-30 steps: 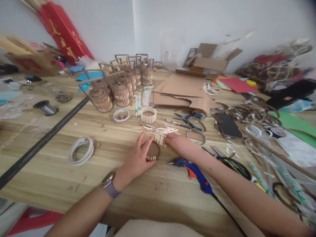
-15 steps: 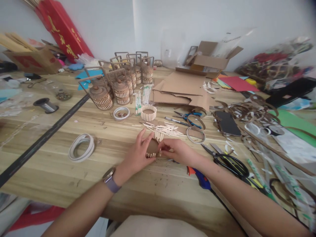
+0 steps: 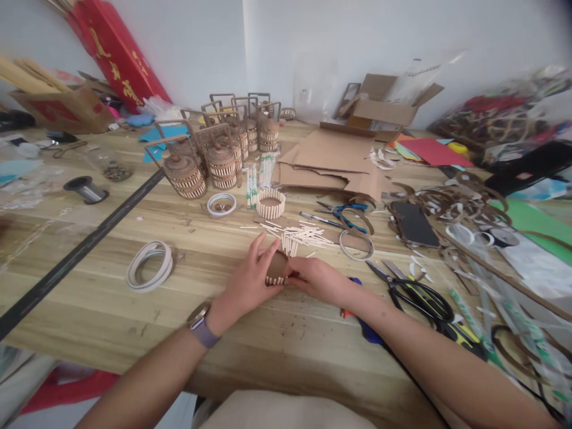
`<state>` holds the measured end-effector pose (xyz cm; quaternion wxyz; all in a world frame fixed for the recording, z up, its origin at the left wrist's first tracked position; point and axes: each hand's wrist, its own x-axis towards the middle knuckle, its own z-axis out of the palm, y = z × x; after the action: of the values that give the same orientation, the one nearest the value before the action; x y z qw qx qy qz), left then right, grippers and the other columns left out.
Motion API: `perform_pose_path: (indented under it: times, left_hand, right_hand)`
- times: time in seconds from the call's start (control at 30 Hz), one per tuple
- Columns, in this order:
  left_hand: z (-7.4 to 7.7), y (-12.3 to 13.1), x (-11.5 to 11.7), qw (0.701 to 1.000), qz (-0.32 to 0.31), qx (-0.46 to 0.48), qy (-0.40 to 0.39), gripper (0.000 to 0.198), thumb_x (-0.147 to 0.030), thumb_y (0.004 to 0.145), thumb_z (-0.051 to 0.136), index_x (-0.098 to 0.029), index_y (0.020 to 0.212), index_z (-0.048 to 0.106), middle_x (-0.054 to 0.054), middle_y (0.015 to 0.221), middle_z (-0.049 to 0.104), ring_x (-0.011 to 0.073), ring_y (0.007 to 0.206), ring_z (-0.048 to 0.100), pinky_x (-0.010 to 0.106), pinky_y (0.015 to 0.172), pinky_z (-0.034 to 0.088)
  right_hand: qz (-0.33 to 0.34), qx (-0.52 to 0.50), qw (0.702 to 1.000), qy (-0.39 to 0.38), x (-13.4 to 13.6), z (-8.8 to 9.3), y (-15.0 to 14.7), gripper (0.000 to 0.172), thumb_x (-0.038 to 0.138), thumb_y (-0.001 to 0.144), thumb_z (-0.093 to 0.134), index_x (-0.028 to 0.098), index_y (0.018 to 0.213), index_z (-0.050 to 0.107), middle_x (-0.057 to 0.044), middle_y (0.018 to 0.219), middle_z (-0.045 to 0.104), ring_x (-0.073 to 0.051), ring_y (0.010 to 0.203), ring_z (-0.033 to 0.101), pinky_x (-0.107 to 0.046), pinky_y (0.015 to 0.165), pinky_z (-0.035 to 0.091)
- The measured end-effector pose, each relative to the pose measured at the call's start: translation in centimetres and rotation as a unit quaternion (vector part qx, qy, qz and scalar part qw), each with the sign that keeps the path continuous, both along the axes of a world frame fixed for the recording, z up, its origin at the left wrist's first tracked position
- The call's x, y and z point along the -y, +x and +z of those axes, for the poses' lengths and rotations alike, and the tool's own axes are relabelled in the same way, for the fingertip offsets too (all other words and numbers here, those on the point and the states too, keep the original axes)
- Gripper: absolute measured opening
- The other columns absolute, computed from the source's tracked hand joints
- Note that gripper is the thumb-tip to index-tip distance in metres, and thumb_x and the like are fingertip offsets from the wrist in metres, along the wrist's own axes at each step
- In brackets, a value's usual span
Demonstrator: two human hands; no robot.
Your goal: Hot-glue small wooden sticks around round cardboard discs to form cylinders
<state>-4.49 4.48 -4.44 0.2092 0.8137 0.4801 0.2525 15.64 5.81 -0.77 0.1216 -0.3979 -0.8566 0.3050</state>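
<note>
A round brown cardboard disc (image 3: 276,268) with short pale sticks standing along its near edge lies between my hands. My left hand (image 3: 252,271) grips it from the left, thumb at the near edge and fingers across the far side. The fingertips of my right hand (image 3: 313,277) are pinched together at the disc's right edge; whatever they hold is hidden. Just beyond is a loose pile of pale sticks (image 3: 308,234). Behind that stands a finished-looking ring of upright sticks (image 3: 270,204).
Lidded stick baskets (image 3: 222,167) stand at the back, beside torn cardboard (image 3: 330,156). White tape rolls (image 3: 149,266) lie at left. Black scissors (image 3: 422,300), a blue glue gun (image 3: 369,330) partly under my right forearm, pliers (image 3: 344,210) and a phone (image 3: 414,223) lie at right.
My right hand has moved slightly left, its fingertips now against the disc's right edge. My left hand keeps its grip. The whole view has shifted a little.
</note>
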Motion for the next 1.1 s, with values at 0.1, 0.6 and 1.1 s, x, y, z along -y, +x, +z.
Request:
perform_pose_path:
  times: [0.1,0.6,1.1]
  left_hand:
    - [-0.2,0.0,0.0,1.0,-0.001,0.004,0.004,0.099,-0.019,0.071,0.081,-0.028,0.151,0.024,0.018,0.159,0.017,0.0342,0.129,0.053,0.054,0.103,0.049]
    - [-0.2,-0.3,-0.1,1.0,-0.012,-0.005,0.003,0.101,-0.025,0.071,0.084,-0.03,0.152,0.023,0.018,0.16,0.016,0.0371,0.135,0.046,0.058,0.106,0.046]
    - [0.7,-0.3,0.4,1.0,0.016,-0.011,0.017,0.104,-0.025,0.068,0.085,-0.031,0.152,0.023,0.016,0.163,0.012,0.0387,0.132,0.05,0.056,0.103,0.049]
  right_hand:
    - [0.002,0.01,1.0,0.007,0.1,-0.1,-0.1,0.011,0.008,0.086,0.057,0.018,0.084,0.062,-0.002,0.082,0.069,-0.015,0.073,0.062,-0.023,0.066,0.042]
    - [0.013,0.043,0.997,0.055,0.5,-0.2,-0.1,0.009,0.013,0.089,0.054,0.018,0.094,0.06,-0.006,0.091,0.067,-0.019,0.079,0.062,-0.029,0.071,0.047]
    - [-0.276,0.18,0.944,-0.01,7.1,2.4,10.5,0.029,0.047,0.087,0.051,0.023,0.074,0.061,-0.006,0.068,0.07,-0.023,0.061,0.065,-0.031,0.055,0.044]
